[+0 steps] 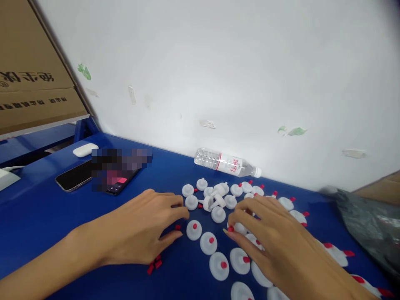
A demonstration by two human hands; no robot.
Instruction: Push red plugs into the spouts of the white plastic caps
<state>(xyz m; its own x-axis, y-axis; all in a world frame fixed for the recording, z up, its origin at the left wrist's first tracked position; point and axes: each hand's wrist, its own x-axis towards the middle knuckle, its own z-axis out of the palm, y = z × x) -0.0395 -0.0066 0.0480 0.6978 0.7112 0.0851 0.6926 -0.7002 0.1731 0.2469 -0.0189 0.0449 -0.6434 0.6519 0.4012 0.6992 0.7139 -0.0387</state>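
On the near side of the bottle (pixel 226 163), the right hand (pixel 270 225) seems to pinch a red cap (pixel 230 229) at a white disc (pixel 240 228) while the left hand (pixel 153 221) has fingers parted, apparently a cap-fitting step whose next move calls for steady, straight pressure.

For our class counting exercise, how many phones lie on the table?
2: a dark-screened phone and, just right of it, a second phone, both beyond and leftward of the left hand. Blurring over them may hide more.
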